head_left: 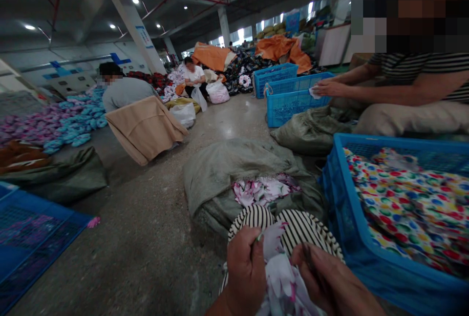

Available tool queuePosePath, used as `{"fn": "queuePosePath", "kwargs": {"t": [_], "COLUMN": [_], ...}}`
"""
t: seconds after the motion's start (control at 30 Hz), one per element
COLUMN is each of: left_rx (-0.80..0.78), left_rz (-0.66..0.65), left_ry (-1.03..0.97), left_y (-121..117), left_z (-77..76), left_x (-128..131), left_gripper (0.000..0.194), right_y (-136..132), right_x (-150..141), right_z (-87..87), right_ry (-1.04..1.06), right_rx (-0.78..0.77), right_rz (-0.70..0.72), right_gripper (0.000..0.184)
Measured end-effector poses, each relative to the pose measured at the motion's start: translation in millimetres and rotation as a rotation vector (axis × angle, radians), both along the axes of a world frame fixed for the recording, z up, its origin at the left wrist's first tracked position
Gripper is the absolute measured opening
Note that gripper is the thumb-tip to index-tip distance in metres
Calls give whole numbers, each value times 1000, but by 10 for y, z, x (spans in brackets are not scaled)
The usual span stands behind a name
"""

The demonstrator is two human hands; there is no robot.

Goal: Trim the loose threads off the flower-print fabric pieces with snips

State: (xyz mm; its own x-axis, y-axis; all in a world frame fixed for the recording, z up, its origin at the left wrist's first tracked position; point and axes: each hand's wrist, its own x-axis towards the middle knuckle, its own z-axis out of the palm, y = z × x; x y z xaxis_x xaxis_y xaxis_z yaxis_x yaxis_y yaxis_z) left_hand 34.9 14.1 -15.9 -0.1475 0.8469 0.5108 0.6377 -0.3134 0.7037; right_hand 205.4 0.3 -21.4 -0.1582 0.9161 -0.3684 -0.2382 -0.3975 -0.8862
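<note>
Low in the view, my left hand [245, 262] is closed, thumb against fingers, on a white fabric piece [273, 240] with pink, jagged edges. A small greenish bit shows at the thumb tip. Across from it, my right hand [326, 272] is closed around a slim dark thing, perhaps a tool; its kind is hard to tell. More white and pink fabric [280, 277] hangs between the hands over my lap. Behind them lies black-and-white striped cloth [304, 228]. Beyond my knees a green woven sack [234, 164] lies open with pink and white pieces [266, 190] inside.
At right stands a blue crate [340, 194] of multicoloured dotted fabric. A blue mesh crate [32, 238] is at left. A person in stripes [403, 81] sits at upper right near another blue crate [289, 103]. Further off are a tan-draped chair [146, 125] and fabric heaps.
</note>
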Motion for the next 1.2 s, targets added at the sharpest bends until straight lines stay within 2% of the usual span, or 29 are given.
{"fn": "queuePosePath", "kwargs": {"t": [0.07, 0.13, 0.2, 0.27, 0.37, 0.43, 0.5, 0.57, 0.6, 0.73, 0.8, 0.87, 0.9, 0.97, 1.03, 1.1, 1.2], "left_rx": [132, 251, 320, 340, 235, 61, -111, -190, -177, 23, -58, -328, -505, -861, -1130, -1190, -999], "left_rz": [-15, -87, -203, -297, -476, -644, -750, -751, -731, -565, -411, -277, -250, -320, -489, -605, -578], "left_ry": [96, 164, 199, 212, 225, 238, 193, 117, 94, 57, -131, -482, -697, -1109, -1349, -1414, -1420], "left_y": [-5, 5, 25, 44, 52, 43, 30, 20, 16, 8, 8, 16, 24, 45, 67, 89, 123], "left_z": [-23, -22, -8, 9, 30, 41, 37, 9, -15, -104, -115, -106, -99, -88, -74, -42, 41], "left_x": [-36, -77, -120, -155, -175, -168, -165, -184, -201, -233, -174, -65, -2, 118, 210, 269, 309], "left_gripper": [30, 44, 54, 55, 40, 32, 28, 27, 27, 26, 15, 9, 15, 34, 52, 53, 33], "right_y": [48, 73, 77, 73, 79, 105, 152, 211, 240, 339, 376, 406, 418, 434, 438, 431, 415], "right_x": [-86, -138, -149, -133, -123, -144, -166, -164, -149, -27, 28, 55, 57, 48, 28, 11, 2], "right_z": [159, 267, 307, 294, 242, 210, 185, 164, 155, 122, 104, 81, 67, 39, 14, -1, -6], "right_ry": [121, 219, 265, 308, 414, 406, 331, 296, 301, 315, 326, 348, 357, 371, 378, 383, 395], "right_rx": [-52, -73, -80, -98, -151, -175, -166, -132, -113, -70, -60, -54, -51, -49, -48, -53, -70], "right_rz": [28, 49, 38, -5, -51, -46, -64, -132, -173, -280, -303, -324, -333, -339, -321, -291, -268], "right_gripper": [38, 42, 42, 40, 38, 35, 33, 33, 33, 31, 29, 28, 28, 26, 24, 23, 25]}}
